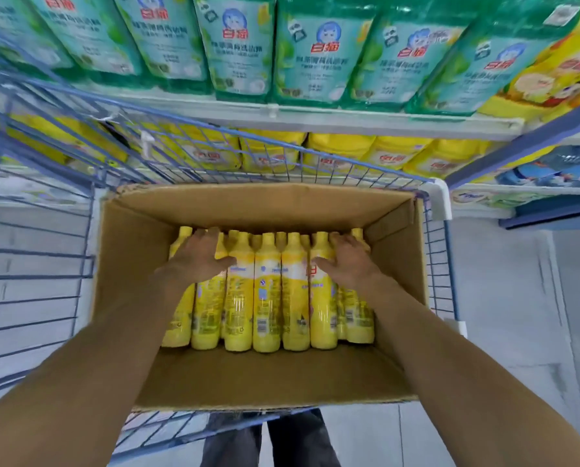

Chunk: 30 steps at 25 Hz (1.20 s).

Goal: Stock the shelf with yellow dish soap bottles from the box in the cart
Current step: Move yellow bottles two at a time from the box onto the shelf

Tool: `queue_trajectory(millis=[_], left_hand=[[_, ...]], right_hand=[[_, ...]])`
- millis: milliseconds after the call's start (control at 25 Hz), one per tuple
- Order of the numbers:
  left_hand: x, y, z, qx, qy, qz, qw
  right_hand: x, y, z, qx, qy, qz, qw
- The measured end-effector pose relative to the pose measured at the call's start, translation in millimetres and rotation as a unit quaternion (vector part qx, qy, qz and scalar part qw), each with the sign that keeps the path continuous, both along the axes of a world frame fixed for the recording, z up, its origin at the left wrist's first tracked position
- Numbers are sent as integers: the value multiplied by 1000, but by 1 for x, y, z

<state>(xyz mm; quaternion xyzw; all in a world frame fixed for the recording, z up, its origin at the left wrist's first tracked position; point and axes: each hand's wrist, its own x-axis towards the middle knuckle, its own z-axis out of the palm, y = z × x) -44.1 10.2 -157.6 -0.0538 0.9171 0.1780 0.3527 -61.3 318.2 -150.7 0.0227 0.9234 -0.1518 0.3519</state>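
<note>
Pale floor (517, 298) lies to the right of the hands. Beyond them a shelf (315, 117) carries green bottles (238, 52) above yellow ones. A blue wire cart (445, 264) holds an open cardboard box (265, 375), and yellow soap bottles (266, 291) lie in rows under the hands. The left hand (199, 259) rests flat with its thumb spread. The right hand (349, 261) touches the bottles, its fingers bent over the necks; I cannot tell if it grips.

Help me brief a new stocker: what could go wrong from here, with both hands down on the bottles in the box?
1. The left hand and right hand each lie across neighbouring glossy bottles; if many are lifted at once, one may slip out and fall.
2. The cart rim stands between the box and the yellow shelf row, so lifted bottles could knock it.
3. That row looks nearly full; forcing more in might topple some.
</note>
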Motion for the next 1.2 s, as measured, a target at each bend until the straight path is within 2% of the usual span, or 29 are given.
queue_trajectory(millis=[160,360,600,720,800,1000,1200], left_hand=[[-6,0,-29,2,5,21,1000],[-10,5,-45,-31,28,50,998],[-5,-15,-22,106,-7,185,977],[12,-12,-11,166,-11,238,957],[15,-12,0,178,5,216,960],[-18,-5,93,220,96,138,961],[-54,12,231,338,175,105,919]], right_hand=[[-8,-7,-32,14,10,8,1000],[-13,-14,-45,-5,42,-53,998],[-4,-14,-28,-109,21,-173,979],[1,-16,-15,-111,23,-151,982],[-1,-14,-2,-119,23,-127,984],[-28,-11,87,-194,89,-71,974],[-43,-20,210,-269,170,-36,947]])
